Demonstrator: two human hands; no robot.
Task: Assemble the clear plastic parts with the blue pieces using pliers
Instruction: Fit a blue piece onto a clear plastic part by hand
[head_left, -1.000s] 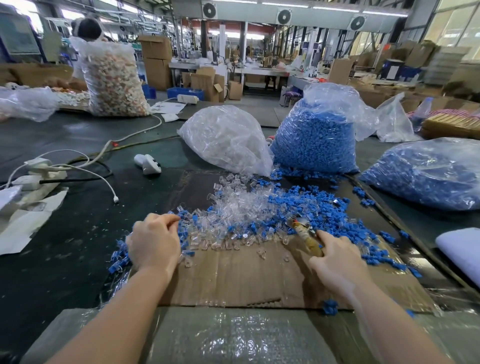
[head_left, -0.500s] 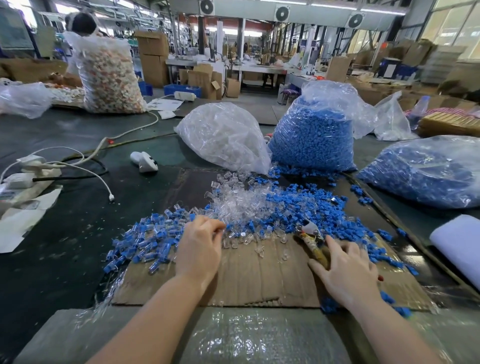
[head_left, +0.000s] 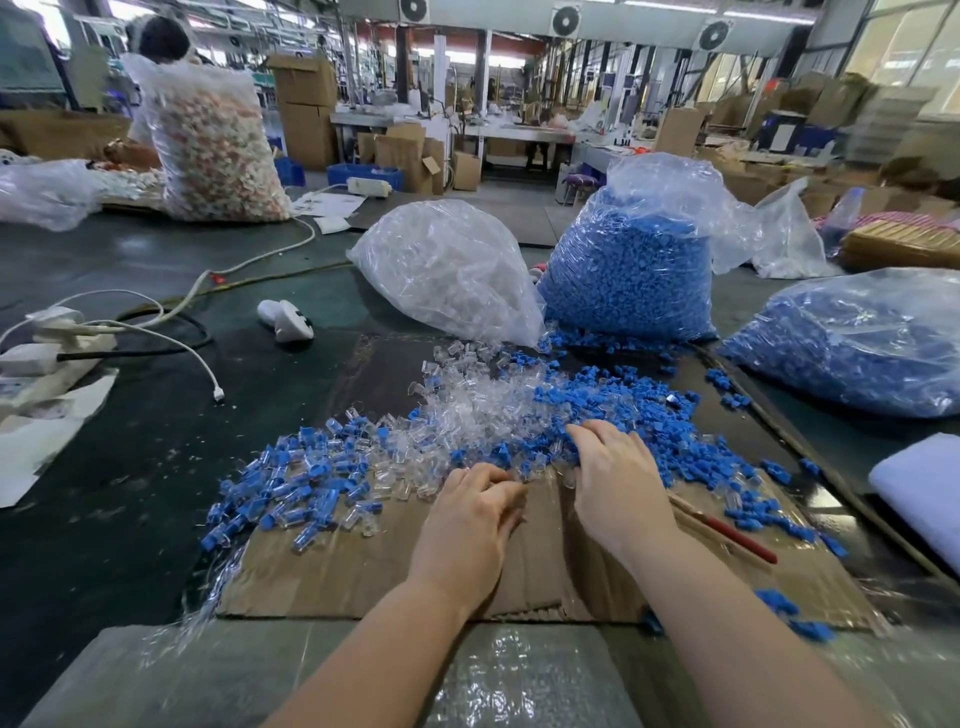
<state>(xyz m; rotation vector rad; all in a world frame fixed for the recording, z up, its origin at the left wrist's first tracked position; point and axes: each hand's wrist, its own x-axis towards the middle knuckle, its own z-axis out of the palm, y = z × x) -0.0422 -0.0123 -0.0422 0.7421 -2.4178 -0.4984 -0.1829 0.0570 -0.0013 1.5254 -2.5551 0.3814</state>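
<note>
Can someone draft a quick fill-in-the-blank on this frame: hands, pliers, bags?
1. The pliers lie on the ____ sheet, beside the right hand.
2. The bag of clear parts stands to the ____ of the upright bag of blue pieces.
3. The pliers' handle is ____ in colour.
4. The left hand and right hand both reach into the loose ____ of clear and blue parts.

Missing words: cardboard; left; red; pile

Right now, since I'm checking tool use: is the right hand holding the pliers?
No, the right hand reaches into the loose parts while the pliers lie beside it on the cardboard.
</note>
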